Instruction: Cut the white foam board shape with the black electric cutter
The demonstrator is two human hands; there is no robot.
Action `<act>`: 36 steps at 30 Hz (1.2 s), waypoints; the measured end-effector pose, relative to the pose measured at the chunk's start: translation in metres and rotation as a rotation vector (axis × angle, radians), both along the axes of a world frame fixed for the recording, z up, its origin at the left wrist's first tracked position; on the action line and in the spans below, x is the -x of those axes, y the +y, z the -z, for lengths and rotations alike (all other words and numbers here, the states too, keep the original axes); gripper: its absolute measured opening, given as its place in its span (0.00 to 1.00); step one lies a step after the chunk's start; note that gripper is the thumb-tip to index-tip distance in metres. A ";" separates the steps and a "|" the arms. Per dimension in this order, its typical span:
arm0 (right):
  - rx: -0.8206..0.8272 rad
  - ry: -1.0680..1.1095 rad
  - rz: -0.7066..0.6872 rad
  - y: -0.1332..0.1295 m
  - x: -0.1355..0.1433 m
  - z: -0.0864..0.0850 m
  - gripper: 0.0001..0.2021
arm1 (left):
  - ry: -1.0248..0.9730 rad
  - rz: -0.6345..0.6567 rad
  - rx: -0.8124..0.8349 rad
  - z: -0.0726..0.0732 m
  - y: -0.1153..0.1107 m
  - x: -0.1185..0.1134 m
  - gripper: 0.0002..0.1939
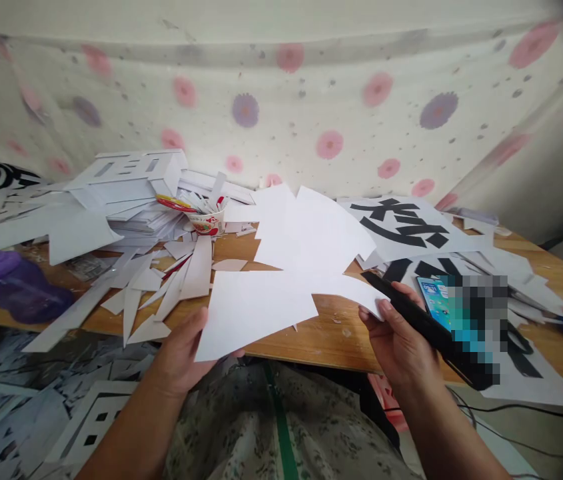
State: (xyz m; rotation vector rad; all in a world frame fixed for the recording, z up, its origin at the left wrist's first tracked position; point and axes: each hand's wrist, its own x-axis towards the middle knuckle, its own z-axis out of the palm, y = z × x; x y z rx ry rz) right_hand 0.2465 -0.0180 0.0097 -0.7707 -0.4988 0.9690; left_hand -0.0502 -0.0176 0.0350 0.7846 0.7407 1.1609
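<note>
A large white cut-out sheet (306, 233) with notched and curved edges is held over the wooden table's front edge. My left hand (186, 353) grips its lower left corner, thumb on top and fingers underneath. My right hand (404, 340) pinches the tip of its curved right-hand strip between thumb and fingers. A long black object (426, 327) lies beside that hand, passing behind its fingers; whether they touch it I cannot tell. Just right of it is a phone (444, 313) with a lit screen, partly pixelated.
White paper scraps (161, 287) and a cup of tools (207, 220) lie on the left, near a white box-like piece (126, 173) and a purple bottle (16, 287). Sheets with black characters (406, 227) cover the right side. Cables (536, 410) hang at lower right.
</note>
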 end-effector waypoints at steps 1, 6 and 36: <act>-0.005 -0.003 0.000 0.001 -0.001 0.000 0.20 | 0.019 0.004 0.011 0.000 0.000 0.000 0.21; -0.009 -0.012 -0.084 0.007 -0.010 -0.001 0.21 | 0.070 -0.098 0.030 -0.003 -0.004 -0.010 0.16; 0.280 -2.030 -0.064 0.007 -0.024 0.008 0.26 | -0.018 -0.356 0.093 0.035 -0.020 -0.061 0.24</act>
